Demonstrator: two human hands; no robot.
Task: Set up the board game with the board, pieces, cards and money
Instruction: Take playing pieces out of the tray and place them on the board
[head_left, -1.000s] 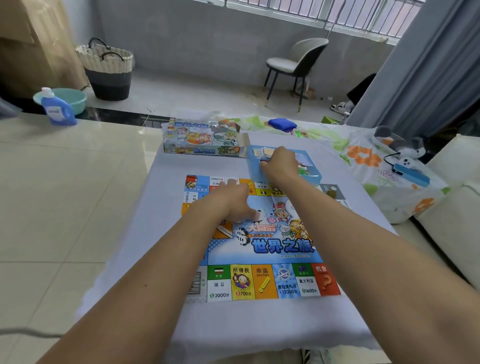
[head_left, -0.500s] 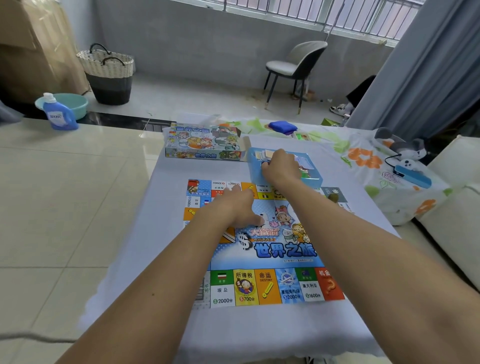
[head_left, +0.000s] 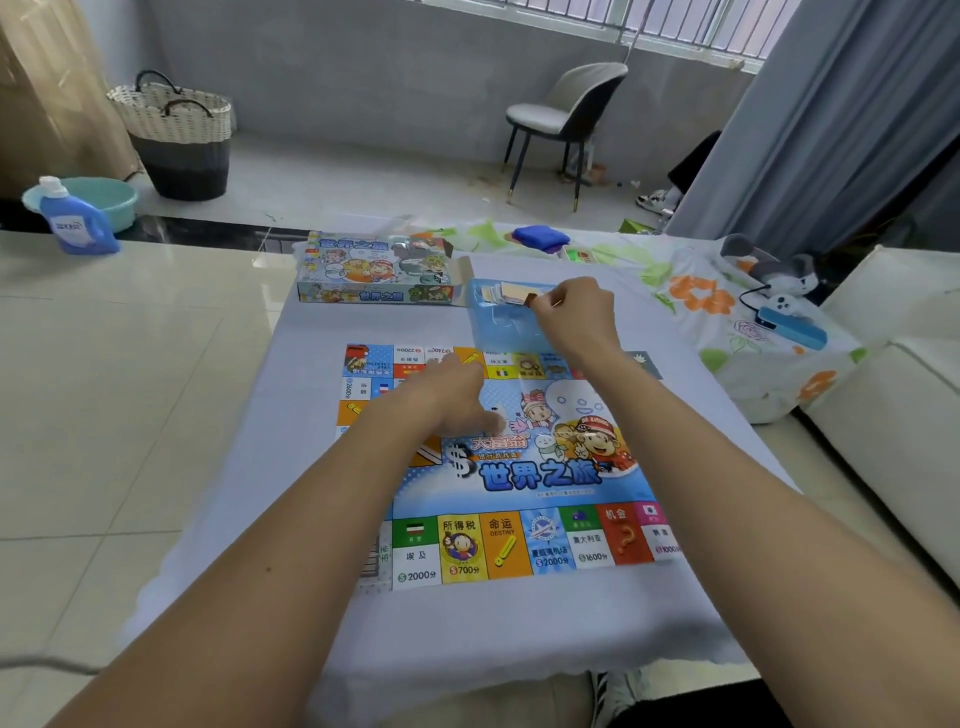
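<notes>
1. The game board lies flat and unfolded on the middle of the table, which a pale cloth covers; its near edge runs parallel to the near edge of the table.
2. The blue tray with the cards stands at the far edge of the board, touching or slightly over it. The cards lie in the far part of the tray.
3. The right hand is above the tray. Its fingers are curled and pinch a small brown piece, just beside the cards.
4. The left hand rests on the far left part of the board, knuckles up. Its fingers are bent down to the board, and it cannot be told whether they hold something small.
5. The game box lies near the far left corner of the table, just beside the tray, with one end flap open.
6. The step in hand seems to be taking the small pieces out of the tray, while the board is already in place.
7. The next move probably calls for a careful carry of the piece to the board, and a light pinch so it does not slip.
8. Further out, a blue cloth lies at the far edge, and a chair, a basket and a detergent bottle stand on the floor beyond.
</notes>
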